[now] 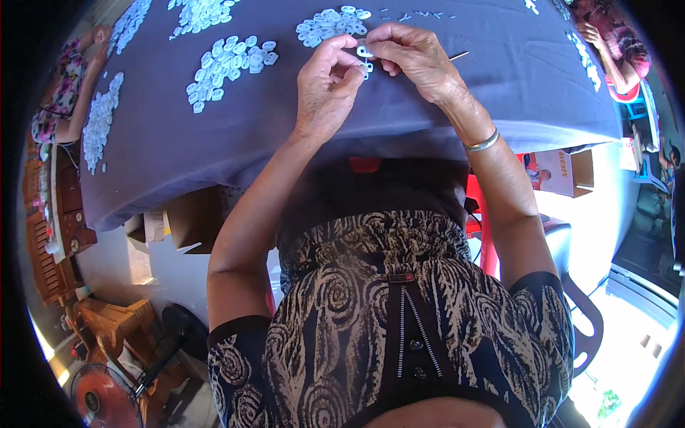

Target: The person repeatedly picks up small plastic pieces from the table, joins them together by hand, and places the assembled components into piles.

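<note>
1. Head view: left hand (328,89) pinches lower white piece (368,68), thumb against fingers.
2. Right hand (414,60) pinches upper white piece (363,51), thumb and forefinger closed.
3. Both pieces between hands, over dark cloth (242,132), near white pile (332,27).

1. You get the strongest glare at the lower right, where the floor (603,389) burns nearly white.
2. Your tablecloth (514,93) sits in softer, bluish light, with shadow beneath its hanging edge.
3. Toward your left rim, white pieces (102,125) lose detail.
4. Fisheye curvature bends your outer view; black rings the corners.
</note>
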{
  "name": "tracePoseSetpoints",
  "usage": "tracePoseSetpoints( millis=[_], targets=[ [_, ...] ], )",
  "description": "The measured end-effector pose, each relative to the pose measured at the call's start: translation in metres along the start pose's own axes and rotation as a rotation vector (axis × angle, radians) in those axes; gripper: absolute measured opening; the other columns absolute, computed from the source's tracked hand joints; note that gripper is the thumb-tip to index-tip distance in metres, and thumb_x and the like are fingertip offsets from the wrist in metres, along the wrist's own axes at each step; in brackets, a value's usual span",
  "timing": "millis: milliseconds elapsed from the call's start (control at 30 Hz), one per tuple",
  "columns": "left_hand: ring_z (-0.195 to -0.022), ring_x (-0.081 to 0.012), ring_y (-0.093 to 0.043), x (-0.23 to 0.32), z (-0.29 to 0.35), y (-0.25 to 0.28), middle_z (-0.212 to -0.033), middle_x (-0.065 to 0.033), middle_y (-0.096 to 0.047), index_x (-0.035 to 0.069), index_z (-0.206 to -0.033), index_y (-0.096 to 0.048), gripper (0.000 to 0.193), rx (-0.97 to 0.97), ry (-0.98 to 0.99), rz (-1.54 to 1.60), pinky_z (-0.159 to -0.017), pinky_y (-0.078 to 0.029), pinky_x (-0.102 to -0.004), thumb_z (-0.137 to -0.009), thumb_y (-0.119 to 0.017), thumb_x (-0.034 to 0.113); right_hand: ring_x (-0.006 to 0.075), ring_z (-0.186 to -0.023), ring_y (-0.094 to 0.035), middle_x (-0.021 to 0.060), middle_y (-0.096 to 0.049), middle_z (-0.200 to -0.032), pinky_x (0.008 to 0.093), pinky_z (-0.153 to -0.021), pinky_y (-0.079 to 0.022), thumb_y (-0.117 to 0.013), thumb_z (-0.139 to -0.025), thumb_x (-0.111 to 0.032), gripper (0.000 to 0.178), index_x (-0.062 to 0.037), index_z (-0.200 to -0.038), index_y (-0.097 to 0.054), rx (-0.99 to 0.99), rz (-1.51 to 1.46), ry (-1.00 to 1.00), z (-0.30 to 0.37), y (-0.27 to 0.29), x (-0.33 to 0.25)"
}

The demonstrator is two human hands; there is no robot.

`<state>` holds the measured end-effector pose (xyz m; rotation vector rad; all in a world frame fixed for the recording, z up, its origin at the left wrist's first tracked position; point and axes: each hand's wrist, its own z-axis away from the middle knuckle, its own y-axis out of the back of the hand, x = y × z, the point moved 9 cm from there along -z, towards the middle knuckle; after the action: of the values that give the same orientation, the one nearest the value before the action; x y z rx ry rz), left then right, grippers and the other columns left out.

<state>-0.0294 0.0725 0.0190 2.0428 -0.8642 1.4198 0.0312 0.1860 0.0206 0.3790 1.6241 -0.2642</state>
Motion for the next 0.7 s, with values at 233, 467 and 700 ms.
tracePoseSetpoints(
  millis=[233, 467, 700],
  targets=[
    [-0.064, -0.0042, -0.051, -0.002, 0.0, 0.002, -0.076, -0.0018, -0.059, 0.001, -0.111, -0.053, 0.035, 0.01, -0.004, -0.012, -0.058, -0.044, -0.0186, -0.078, -0.061, -0.003, 0.0044, -0.062, -0.046, -0.0026, -0.055, -0.073, 0.019, -0.056, -0.039, -0.061, -0.086, -0.012, 0.013, -0.0022, -0.094, -0.065, -0.025, 0.095, 0.029, 0.0, -0.003, -0.001],
    [-0.064, -0.0045, -0.051, -0.004, 0.0, 0.004, -0.076, -0.0025, -0.059, 0.002, -0.112, -0.052, 0.035, 0.037, 0.01, -0.005, -0.058, -0.043, -0.0191, -0.078, -0.061, -0.002, 0.0029, -0.066, -0.047, -0.0039, -0.056, -0.075, 0.0195, -0.058, -0.041, -0.061, -0.086, -0.011, 0.012, -0.0038, -0.095, -0.065, -0.085, 0.239, 0.099, 0.002, -0.007, -0.01],
    [-0.065, -0.0057, -0.051, -0.007, 0.0, 0.007, -0.078, -0.0041, -0.059, 0.002, -0.112, -0.05, 0.036, 0.052, 0.035, 0.002, -0.058, -0.044, -0.0197, -0.078, -0.061, -0.002, 0.0022, -0.068, -0.047, -0.0047, -0.058, -0.079, 0.0182, -0.063, -0.042, -0.061, -0.086, -0.008, 0.016, -0.0065, -0.101, -0.065, -0.11, 0.334, 0.208, 0.004, -0.011, -0.02]
  ],
)
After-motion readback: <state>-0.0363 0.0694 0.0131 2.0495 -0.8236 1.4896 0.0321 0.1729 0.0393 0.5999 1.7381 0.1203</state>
